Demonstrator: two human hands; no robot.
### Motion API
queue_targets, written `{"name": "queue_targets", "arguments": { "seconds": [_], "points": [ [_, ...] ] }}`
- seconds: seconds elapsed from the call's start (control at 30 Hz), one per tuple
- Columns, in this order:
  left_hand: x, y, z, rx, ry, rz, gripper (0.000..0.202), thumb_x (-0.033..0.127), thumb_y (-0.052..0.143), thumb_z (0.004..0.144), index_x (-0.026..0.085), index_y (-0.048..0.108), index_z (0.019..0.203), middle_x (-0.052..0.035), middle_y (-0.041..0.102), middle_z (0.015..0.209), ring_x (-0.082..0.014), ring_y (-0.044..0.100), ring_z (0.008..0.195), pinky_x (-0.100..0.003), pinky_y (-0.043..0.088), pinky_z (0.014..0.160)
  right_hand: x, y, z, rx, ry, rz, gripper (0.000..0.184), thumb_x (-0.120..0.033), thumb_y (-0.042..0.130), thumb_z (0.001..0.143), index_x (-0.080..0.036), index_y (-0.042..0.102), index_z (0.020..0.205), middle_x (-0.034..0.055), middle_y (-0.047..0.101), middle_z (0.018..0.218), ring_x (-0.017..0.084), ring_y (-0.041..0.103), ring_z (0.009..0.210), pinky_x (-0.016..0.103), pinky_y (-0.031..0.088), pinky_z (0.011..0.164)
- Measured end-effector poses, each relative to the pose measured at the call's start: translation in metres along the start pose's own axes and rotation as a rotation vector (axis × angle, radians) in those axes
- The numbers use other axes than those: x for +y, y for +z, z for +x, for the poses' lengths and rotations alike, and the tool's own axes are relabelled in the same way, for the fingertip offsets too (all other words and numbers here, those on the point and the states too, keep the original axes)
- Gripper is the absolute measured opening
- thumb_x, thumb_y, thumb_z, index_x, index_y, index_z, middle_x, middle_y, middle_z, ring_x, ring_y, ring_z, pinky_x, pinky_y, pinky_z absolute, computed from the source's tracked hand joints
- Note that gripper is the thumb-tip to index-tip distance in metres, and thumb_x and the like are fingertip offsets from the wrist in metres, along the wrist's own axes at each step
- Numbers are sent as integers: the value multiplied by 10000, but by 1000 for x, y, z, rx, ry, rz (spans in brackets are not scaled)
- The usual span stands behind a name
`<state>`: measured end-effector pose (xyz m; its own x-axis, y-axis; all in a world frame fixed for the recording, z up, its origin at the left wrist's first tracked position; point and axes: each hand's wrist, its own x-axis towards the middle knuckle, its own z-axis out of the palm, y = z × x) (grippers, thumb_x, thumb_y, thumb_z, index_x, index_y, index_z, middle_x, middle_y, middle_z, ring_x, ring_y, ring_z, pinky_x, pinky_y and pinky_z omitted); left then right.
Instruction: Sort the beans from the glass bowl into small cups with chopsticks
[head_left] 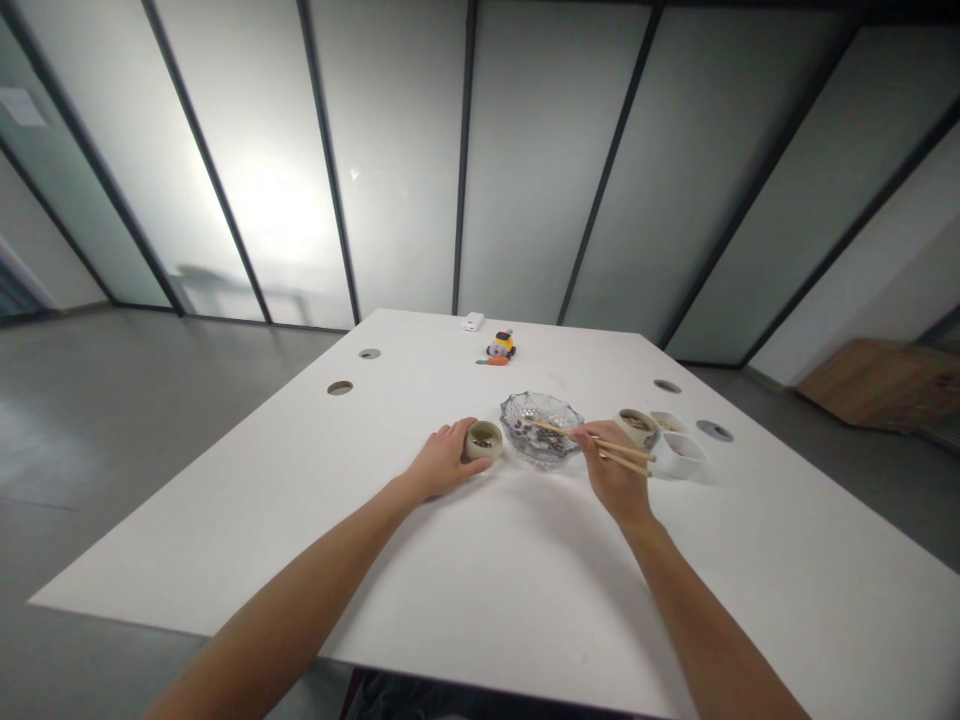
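My left hand [442,462] wraps its fingers round a small beige cup [483,439] standing on the white table [300,520]. My right hand [611,470] is closed on a pair of wooden chopsticks [570,432], whose tips reach into a clear glass bowl [541,425] with dark small pieces in it. The glass bowl stands between the two hands. Just right of my right hand are another beige cup [637,425] and two small white dishes [684,452].
A small colourful toy [500,348] and a white box [472,321] lie at the table's far edge. Round cable holes [340,387] sit in the tabletop at left and right. Frosted glass walls stand behind; a wooden cabinet [877,385] is at far right.
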<state>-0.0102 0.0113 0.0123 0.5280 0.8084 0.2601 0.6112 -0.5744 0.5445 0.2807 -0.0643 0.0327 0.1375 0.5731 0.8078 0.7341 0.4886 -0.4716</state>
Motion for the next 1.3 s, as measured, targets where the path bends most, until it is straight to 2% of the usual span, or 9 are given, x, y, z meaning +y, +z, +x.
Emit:
{"name": "queue_targets", "arguments": {
  "seconds": [0.17,0.47,0.63,1.03,1.3],
  "points": [
    [3,-1,0,-3,-14,-3,617,497,753,940,267,549,1475,-141,686,1439,-383,665,1289,-549,523,1099,3,9,-5,-88,-46,79,369,-539,639,1072,-243,784,908,66,772,877,237,710,824,376,587,766],
    [3,0,0,-2,-8,-2,613,501,752,943,262,548,1469,-147,677,1446,-384,659,1301,-552,524,1102,14,21,-8,-145,21,114,459,-646,652,1028,-236,778,865,69,762,868,236,709,801,374,595,745],
    [4,-1,-1,-4,-6,-5,613,518,747,948,254,547,1463,-149,677,1438,-383,660,1289,-553,527,1096,13,21,-9,-170,26,115,444,-619,650,1040,-231,771,862,58,747,872,219,704,797,354,588,755],
    [1,1,1,1,-1,-6,610,515,744,948,259,553,1467,-147,689,1429,-382,663,1280,-561,529,1093,13,19,-8,-87,-47,67,358,-526,638,1074,-239,773,908,59,758,879,227,700,808,362,586,750],
    [1,0,1,-6,-7,2,608,502,744,950,267,545,1473,-146,689,1430,-384,659,1301,-563,523,1105,18,23,-10,-93,-29,78,377,-564,638,1062,-245,770,910,67,756,892,240,700,822,384,598,767]
  ]
}}
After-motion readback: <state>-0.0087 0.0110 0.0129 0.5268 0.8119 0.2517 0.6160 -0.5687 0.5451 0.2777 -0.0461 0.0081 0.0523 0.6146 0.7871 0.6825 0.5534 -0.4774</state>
